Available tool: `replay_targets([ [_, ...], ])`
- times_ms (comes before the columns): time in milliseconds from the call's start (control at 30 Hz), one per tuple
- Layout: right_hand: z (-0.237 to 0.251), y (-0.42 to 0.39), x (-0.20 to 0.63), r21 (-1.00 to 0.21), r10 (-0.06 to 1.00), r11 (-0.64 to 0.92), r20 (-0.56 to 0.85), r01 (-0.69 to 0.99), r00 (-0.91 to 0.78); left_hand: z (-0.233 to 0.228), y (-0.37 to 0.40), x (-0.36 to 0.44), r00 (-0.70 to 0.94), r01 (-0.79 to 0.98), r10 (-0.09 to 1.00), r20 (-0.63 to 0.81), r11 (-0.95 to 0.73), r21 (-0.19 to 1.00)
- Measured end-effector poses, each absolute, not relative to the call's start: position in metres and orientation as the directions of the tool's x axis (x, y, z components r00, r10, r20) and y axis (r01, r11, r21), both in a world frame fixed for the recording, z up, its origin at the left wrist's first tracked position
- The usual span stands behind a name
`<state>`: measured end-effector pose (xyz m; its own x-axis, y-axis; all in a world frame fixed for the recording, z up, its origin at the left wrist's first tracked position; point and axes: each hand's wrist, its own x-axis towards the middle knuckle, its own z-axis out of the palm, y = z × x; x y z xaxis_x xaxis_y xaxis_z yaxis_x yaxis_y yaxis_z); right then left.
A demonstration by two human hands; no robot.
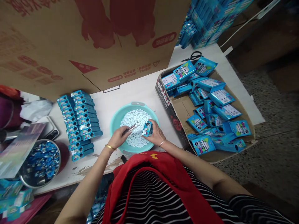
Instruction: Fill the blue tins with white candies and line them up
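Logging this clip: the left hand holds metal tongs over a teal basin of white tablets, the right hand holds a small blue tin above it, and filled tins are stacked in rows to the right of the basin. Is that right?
One detail is off. The head view shows the rows of tins to the left of the teal basin, not the right; a cardboard tray of blue packets sits on the right. The left hand with metal tongs and right hand with small blue tin are as stated.

**White surface against a cardboard wall**

A white surface (140,90) runs across the view, its near edge chipped and worn. Behind it stands a big flattened cardboard sheet (70,40) with red print, closing off the back like a wall. To the right, the floor (268,102) is grey speckled stone, darker towards the upper corner. A white cord (243,26) crosses that corner. The light is even and soft, with only faint shadows.
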<state>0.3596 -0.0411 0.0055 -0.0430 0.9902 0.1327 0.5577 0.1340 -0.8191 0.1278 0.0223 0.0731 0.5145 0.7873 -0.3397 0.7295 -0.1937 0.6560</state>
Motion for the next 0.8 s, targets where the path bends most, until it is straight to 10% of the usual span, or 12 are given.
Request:
replay_targets([
  [300,0.007,-0.030,0.333,-0.821,0.977,0.210,0.166,0.530,-0.130,0.172,0.014,0.178,0.430,0.890,0.761,-0.486,-0.448,0.085],
  [567,0.015,-0.034,0.314,-0.932,1.000,-0.019,-0.023,0.361,-0.008,0.119,-0.006,0.170,0.344,0.857,0.902,-0.260,-0.189,0.479],
  [800,0.022,-0.039,0.306,-0.929,0.976,0.110,0.033,0.354,-0.215,0.088,-0.026,0.158,0.225,0.868,0.941,-0.254,-0.076,0.490],
])
